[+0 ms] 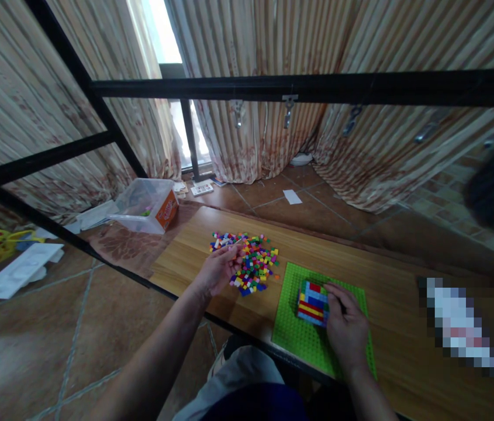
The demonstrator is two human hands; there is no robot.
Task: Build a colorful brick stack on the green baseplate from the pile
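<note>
Head view, the only one: step in hand looks like sorting out a loose brick while the block is steadied. Left hand [220, 272] at near-left edge of the loose bricks [255, 263], fingers curled together; can't tell if they pinch a piece. Right hand [347, 321] has fingers pinching the right edge of the multicoloured brick block [312, 304], which is over the green baseplate [288, 333] on the desk [185, 257]; resting or lifted, unclear. Next move likely calls for singling out one brick, block kept steady. Mixed pile hampers picking; right hand hides part of the block. Around: clear plastic box [141, 204] beyond the desk's left end, black metal frame [273, 86] behind, pixelated item [461, 327] right.
</note>
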